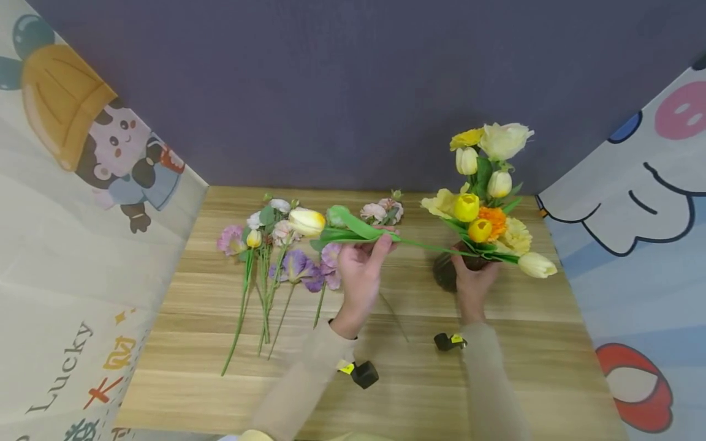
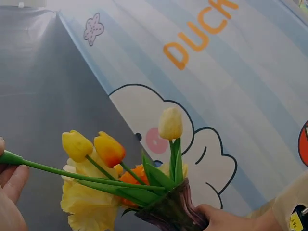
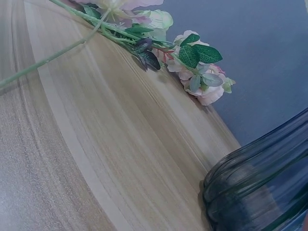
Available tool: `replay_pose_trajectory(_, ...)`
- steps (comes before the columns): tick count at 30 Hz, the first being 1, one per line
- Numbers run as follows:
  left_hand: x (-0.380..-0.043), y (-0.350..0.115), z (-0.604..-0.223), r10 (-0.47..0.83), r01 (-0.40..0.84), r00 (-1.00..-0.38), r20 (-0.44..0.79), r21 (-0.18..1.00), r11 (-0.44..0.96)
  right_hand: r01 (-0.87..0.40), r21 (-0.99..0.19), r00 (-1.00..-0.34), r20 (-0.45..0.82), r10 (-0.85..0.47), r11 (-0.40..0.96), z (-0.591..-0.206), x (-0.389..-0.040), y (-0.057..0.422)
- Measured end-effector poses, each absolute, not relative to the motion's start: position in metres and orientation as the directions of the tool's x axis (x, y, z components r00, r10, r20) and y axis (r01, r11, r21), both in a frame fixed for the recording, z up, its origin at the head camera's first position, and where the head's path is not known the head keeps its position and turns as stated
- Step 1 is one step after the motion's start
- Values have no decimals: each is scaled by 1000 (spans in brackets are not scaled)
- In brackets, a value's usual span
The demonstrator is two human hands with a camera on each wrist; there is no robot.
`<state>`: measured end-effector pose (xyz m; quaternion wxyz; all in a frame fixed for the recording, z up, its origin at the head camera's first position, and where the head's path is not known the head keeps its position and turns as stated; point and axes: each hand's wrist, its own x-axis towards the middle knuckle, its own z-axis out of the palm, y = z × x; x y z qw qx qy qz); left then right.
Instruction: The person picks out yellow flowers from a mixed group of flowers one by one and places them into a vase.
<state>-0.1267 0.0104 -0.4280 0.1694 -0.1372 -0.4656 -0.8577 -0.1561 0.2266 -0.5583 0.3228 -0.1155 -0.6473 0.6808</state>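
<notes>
My left hand point(image 1: 360, 269) pinches the stem of a white-and-yellow tulip point(image 1: 306, 222) near its leaves. The bloom points left, and the stem's lower end reaches across to the vase mouth, overlapping it in the head and left wrist views. With my right hand point(image 1: 474, 286) I grip the ribbed dark glass vase point(image 1: 444, 273) near its rim. The vase is tilted and full of flowers: yellow tulips point(image 1: 466, 207), an orange bloom point(image 1: 493, 222), a large cream flower point(image 1: 505, 141) and a white tulip point(image 1: 537, 265) leaning right. The vase's ribbed side point(image 3: 250, 197) fills the lower right wrist view.
On the left of the wooden table point(image 1: 193, 367) lie several stems, among them a small yellow tulip point(image 1: 254, 239) and purple flowers point(image 1: 296, 266). Pale pink flowers point(image 1: 383, 211) lie at the back edge. A dark wall point(image 1: 331, 92) stands behind, with printed panels at both sides.
</notes>
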Motion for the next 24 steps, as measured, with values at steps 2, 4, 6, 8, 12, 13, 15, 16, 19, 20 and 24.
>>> replay_pose_trajectory(2,-127,13,-428,-161,418,-905,394,752,-510,-278,-959,-767,254,589,52,-558,-156,226)
replay_pose_trajectory(4,-127,16,-429,-160,422,-902,400,748,-513,-286,-957,-767,259,587,49,-558,-156,226)
replay_pose_trajectory(6,-127,17,-430,-160,434,-897,413,745,-506,-293,-955,-766,261,587,43,-559,-156,226)
replay_pose_trajectory(8,-127,19,-431,-163,450,-888,429,742,-496,-297,-954,-766,263,587,39,-559,-156,225)
replay_pose_trajectory(12,-128,22,-432,-169,490,-868,467,743,-456,-311,-950,-766,268,584,28,-560,-157,225)
replay_pose_trajectory(13,-128,22,-432,-170,498,-863,476,744,-446,-308,-951,-767,266,584,29,-560,-157,225)
replay_pose_trajectory(15,-129,23,-431,-167,515,-853,494,746,-422,-313,-949,-768,270,581,26,-560,-157,224)
replay_pose_trajectory(16,-129,24,-430,-165,522,-849,502,747,-412,-315,-949,-768,270,580,23,-560,-156,224)
replay_pose_trajectory(19,-132,24,-427,-155,536,-840,520,751,-384,-318,-948,-769,270,579,19,-561,-157,223)
replay_pose_trajectory(20,-133,24,-425,-151,540,-838,524,757,-369,-326,-945,-769,272,578,11,-561,-157,223)
replay_pose_trajectory(24,-141,25,-415,-119,555,-829,547,777,-298,-322,-947,-761,269,591,16,-561,-157,223)
